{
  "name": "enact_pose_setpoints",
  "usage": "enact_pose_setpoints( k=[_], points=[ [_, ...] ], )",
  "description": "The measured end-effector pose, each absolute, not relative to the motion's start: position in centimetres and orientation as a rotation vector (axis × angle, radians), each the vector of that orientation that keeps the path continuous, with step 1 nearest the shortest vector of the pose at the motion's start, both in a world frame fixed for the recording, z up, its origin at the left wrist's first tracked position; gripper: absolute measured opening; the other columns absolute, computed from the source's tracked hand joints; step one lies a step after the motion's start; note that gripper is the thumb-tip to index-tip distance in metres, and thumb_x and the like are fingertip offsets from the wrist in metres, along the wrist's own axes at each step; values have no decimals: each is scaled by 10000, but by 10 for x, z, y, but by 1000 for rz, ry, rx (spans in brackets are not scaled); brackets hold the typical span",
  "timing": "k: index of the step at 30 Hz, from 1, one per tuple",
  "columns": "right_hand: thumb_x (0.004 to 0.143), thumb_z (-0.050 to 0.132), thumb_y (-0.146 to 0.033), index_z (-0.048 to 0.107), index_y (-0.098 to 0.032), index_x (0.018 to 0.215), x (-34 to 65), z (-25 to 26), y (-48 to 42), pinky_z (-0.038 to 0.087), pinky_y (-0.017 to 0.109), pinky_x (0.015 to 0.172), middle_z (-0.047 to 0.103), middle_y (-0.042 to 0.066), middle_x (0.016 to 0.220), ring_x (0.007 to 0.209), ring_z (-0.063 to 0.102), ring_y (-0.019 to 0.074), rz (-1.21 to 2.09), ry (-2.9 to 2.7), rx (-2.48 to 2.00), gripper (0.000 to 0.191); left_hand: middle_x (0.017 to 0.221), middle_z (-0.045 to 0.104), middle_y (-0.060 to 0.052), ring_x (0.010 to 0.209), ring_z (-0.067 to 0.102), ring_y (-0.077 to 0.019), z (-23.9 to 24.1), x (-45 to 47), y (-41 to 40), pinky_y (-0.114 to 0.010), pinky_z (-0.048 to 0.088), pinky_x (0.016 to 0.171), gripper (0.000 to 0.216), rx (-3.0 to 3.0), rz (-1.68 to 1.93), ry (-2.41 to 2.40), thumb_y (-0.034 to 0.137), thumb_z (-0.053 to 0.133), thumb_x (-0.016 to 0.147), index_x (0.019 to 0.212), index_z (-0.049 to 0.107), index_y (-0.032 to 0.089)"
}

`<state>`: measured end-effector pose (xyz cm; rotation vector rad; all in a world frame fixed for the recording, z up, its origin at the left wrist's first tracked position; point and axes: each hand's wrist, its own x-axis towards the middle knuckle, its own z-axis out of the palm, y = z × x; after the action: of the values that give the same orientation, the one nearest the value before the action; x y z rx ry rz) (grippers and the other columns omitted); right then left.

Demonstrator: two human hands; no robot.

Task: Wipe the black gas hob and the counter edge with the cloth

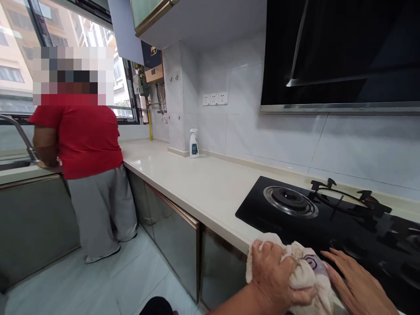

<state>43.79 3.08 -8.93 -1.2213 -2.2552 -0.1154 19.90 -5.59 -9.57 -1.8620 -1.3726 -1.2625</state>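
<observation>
Left hand [272, 271], bottom center-right: fingers curled tight, bunched cloth [306, 273] in grip. Cloth is off-white with a purple swirl print, crumpled at the counter's front edge, by the near edge of the black hob [252, 208]. Right hand [359, 280], lower right: open, fingers extended over hob, thumb side right beside cloth; can't tell if it's pressing on it. 1 burner [290, 201] with metal ring, right of center; black pan support [370, 202] behind it to the right. Pale counter [203, 179] runs back toward upper left. White spray bottle [194, 146] upright on it, near wall, mid-frame. 3 wall sockets [214, 99] above. Range hood [341, 57] upper right. Co-worker [88, 140] at left, red top, gray trousers, back to camera, by sink tap [22, 131].
</observation>
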Motion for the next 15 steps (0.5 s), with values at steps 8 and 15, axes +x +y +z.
enact_pose_setpoints(
  k=[8, 15],
  points=[
    [986, 372, -630, 655, -242, 1334, 430, -85, 18, 413, 631, 1176, 612, 121, 1465, 1412, 517, 352, -27, -2225, -1294, 593, 954, 706, -47, 916, 610, -251, -75, 117, -64, -464, 388, 864, 528, -1866, -1157, -1434, 732, 679, 785, 1053, 705, 278],
    [943, 329, -756, 691, -243, 1304, 421, -87, 13, 395, 652, 1185, 618, 117, 1463, 1429, 501, 362, 65, -2141, -1341, 725, 1118, 701, -67, 1114, 590, -267, -42, 16, -70, -476, 380, 1019, 300, -1770, -899, -1982, 471, 581, 945, 1140, 693, 273]
  ],
)
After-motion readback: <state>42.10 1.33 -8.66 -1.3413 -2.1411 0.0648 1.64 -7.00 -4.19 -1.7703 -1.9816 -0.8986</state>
